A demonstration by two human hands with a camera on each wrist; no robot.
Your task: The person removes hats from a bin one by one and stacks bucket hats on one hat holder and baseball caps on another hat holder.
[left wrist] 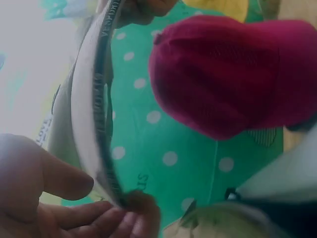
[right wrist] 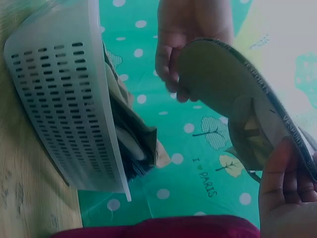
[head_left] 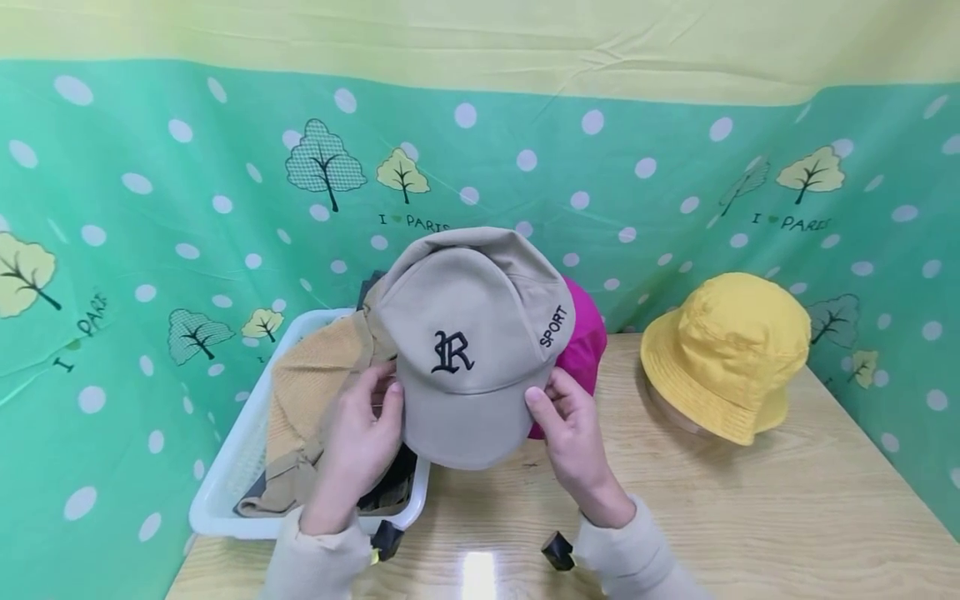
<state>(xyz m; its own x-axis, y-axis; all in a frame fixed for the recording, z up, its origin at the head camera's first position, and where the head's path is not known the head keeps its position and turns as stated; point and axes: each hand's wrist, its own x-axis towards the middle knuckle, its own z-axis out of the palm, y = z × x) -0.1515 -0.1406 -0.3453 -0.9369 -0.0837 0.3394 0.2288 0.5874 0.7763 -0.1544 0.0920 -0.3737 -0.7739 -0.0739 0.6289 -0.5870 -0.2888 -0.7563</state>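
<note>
A light grey-beige baseball cap [head_left: 472, 333] with a dark embroidered R and the word SPORT is held up in front of me, brim downward. My left hand [head_left: 365, 433] pinches one side near the brim, thumb in front. On the other side my right hand [head_left: 573, 429] grips the cap the same way. The right wrist view shows the cap's inside [right wrist: 218, 74] and its lettered inner band. Behind it stands a magenta cap [head_left: 585, 337], partly hidden in the head view; the left wrist view shows more of that magenta cap [left wrist: 223, 74].
To the left, a pale perforated plastic basket [head_left: 225, 492] holds several folded hats, among them a tan one [head_left: 311, 383]. A yellow bucket hat [head_left: 727, 350] sits on a stand at the right of the wooden table [head_left: 675, 517]. Behind hangs a green dotted curtain [head_left: 525, 200].
</note>
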